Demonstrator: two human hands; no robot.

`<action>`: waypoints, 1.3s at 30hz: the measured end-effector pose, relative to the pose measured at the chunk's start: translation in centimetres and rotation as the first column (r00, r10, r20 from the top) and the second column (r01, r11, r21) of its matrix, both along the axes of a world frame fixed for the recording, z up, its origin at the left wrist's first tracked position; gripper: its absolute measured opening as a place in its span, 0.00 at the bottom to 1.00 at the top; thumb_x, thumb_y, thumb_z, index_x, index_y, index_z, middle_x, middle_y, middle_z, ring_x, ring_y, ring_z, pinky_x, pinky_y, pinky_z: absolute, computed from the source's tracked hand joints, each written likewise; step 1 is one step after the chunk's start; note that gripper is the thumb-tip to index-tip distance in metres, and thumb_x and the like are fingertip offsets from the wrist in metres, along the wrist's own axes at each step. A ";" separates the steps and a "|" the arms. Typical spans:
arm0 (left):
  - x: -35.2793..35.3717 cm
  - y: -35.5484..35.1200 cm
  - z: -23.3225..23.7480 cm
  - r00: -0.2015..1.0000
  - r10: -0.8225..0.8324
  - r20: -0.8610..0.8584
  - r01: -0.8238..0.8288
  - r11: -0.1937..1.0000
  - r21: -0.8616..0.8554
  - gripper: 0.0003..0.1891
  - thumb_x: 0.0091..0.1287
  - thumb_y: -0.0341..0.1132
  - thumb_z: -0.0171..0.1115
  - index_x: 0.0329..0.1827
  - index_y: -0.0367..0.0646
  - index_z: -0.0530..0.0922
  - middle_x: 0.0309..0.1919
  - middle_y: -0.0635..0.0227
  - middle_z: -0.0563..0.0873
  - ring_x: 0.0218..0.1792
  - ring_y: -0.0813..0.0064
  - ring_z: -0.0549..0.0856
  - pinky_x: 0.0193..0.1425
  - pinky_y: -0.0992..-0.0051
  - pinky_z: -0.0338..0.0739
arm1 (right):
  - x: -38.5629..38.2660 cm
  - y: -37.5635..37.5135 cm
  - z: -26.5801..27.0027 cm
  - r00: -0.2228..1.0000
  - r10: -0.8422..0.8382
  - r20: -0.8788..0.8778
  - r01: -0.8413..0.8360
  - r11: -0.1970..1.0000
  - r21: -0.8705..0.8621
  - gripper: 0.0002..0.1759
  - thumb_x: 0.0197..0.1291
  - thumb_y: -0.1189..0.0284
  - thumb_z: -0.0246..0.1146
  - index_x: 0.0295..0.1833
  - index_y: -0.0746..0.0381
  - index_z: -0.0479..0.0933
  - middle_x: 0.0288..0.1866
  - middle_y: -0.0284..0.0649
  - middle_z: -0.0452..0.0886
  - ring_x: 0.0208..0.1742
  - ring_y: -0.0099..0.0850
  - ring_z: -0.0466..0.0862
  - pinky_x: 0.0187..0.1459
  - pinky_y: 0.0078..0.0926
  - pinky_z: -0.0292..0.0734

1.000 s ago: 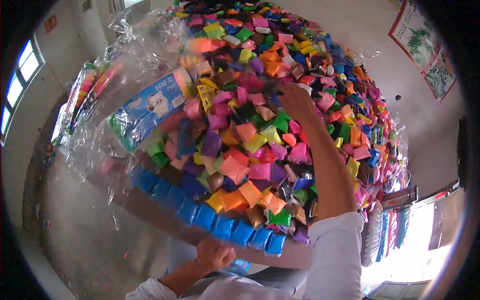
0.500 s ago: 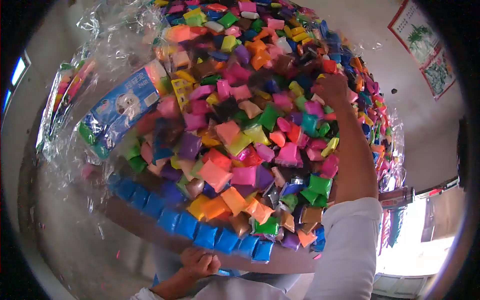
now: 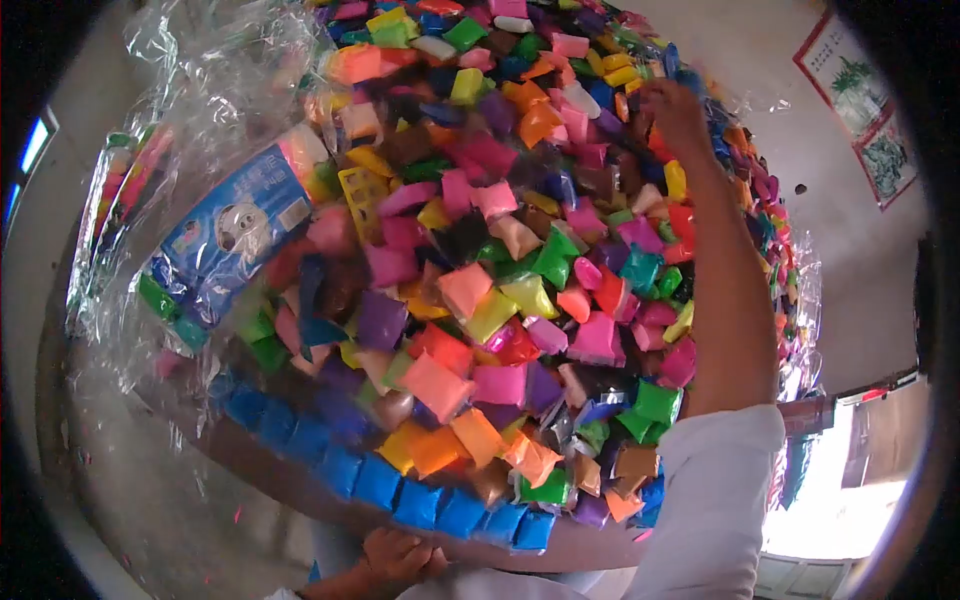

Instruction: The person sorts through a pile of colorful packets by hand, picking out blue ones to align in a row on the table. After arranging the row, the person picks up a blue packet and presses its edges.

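Observation:
A heap of small colourful packets [image 3: 435, 385], soft and pillow-shaped, covers the table. My right hand [image 3: 680, 115] reaches over the far right of the heap, among the packets. A blue packet [image 3: 685, 78] lies just beyond its knuckles. Blur and the angle hide its fingertips, so a grip cannot be made out. Close to me, a row of joined blue packets [image 3: 415, 505] runs along the table edge. My left hand [image 3: 398, 556] is just below that row at the edge, its fingers curled closed. Whatever is inside them, if anything, is hidden.
On the left lies a blue printed bag [image 3: 235, 230] with a cartoon animal, beside crumpled clear plastic [image 3: 240, 75]. A yellow tray-like piece [image 3: 362, 205] sits in the heap. The brown table edge [image 3: 270, 475] curves in front of me. Wall posters [image 3: 850, 85] hang at right.
My right hand has moved farther away over the heap, toward the blue packet. My left hand has shifted slightly down, and the whole view has tilted a little.

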State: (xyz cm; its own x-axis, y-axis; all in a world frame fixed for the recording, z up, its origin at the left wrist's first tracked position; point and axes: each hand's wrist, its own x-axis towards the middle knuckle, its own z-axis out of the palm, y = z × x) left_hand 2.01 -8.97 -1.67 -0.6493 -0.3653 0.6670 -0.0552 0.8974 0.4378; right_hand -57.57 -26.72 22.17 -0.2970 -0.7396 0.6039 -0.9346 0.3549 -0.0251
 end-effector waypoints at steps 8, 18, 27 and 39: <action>0.7 1.2 -2.8 0.994 0.105 0.013 -0.101 0.983 -0.153 0.08 0.58 0.39 0.62 0.31 0.50 0.72 0.27 0.69 0.75 0.26 0.71 0.75 0.31 0.67 0.69 | 5.0 -5.6 -9.0 0.995 0.104 0.003 -0.103 0.981 0.164 0.27 0.58 0.64 0.61 0.62 0.63 0.72 0.56 0.49 0.79 0.57 0.45 0.79 0.57 0.39 0.73; 1.0 1.8 -1.8 0.990 0.037 0.140 -0.029 0.998 -0.061 0.08 0.58 0.39 0.62 0.33 0.50 0.72 0.28 0.70 0.74 0.27 0.69 0.75 0.31 0.67 0.69 | 8.3 -1.7 -7.9 0.981 0.037 0.191 -0.119 0.891 0.437 0.26 0.56 0.73 0.55 0.64 0.57 0.71 0.55 0.52 0.79 0.56 0.49 0.79 0.57 0.41 0.73; -0.1 0.9 -0.7 0.995 0.103 -0.003 -0.103 0.993 -0.051 0.08 0.57 0.39 0.62 0.29 0.51 0.71 0.23 0.70 0.75 0.22 0.71 0.74 0.26 0.68 0.67 | -0.9 -4.7 -8.8 0.961 -0.120 0.249 0.118 0.993 0.021 0.31 0.51 0.68 0.61 0.64 0.60 0.70 0.55 0.49 0.80 0.56 0.46 0.80 0.57 0.39 0.74; -1.1 -0.6 1.3 1.000 0.009 -0.004 -0.009 0.997 -0.078 0.08 0.54 0.38 0.63 0.24 0.54 0.70 0.16 0.73 0.70 0.14 0.74 0.68 0.19 0.70 0.59 | -8.5 -5.9 -12.7 0.963 0.021 0.269 0.008 0.994 -0.106 0.29 0.62 0.58 0.61 0.65 0.61 0.70 0.52 0.43 0.80 0.49 0.36 0.83 0.49 0.31 0.77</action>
State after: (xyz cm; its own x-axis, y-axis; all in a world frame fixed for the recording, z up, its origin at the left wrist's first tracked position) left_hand 0.95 -9.55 -0.35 -0.6435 -0.3177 0.6964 -0.0615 0.9283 0.3667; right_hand -66.09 -32.60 9.45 -0.4546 -0.6785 0.5771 -0.8904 0.3306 -0.3128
